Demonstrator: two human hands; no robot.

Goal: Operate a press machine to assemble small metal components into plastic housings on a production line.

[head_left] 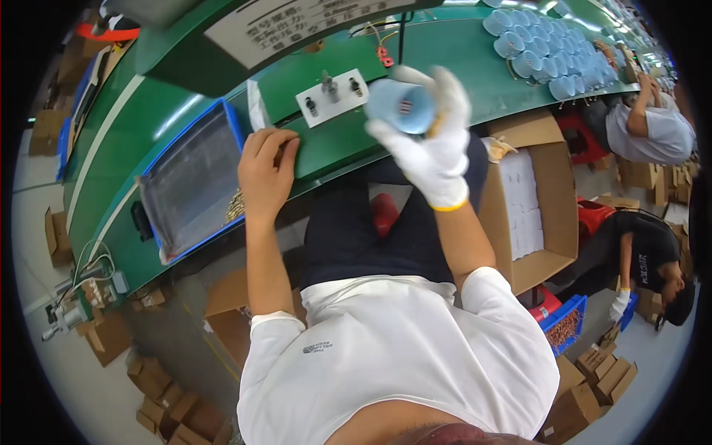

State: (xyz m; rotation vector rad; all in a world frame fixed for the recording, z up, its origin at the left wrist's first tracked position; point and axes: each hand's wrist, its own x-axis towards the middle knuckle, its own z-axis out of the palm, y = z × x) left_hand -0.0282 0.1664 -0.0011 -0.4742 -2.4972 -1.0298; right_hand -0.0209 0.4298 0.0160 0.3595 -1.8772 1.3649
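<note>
Head view: right hand (441, 152) (gloved) grips light-blue cup (389, 104) above the table (337, 150) edge.
Glove fabric could let it slip; drifting left could knock the metal fittings (330, 87). Left hand (265, 170) curled, can't tell if empty.

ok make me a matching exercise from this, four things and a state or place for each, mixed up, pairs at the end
Column one
1. left hand
2. right hand
3. cup
4. carton

Column two
a. open, white packs inside
b. pale blue, held
c. bare, at the bench
d. gloved in white

Pairs: 1-c, 2-d, 3-b, 4-a
</note>
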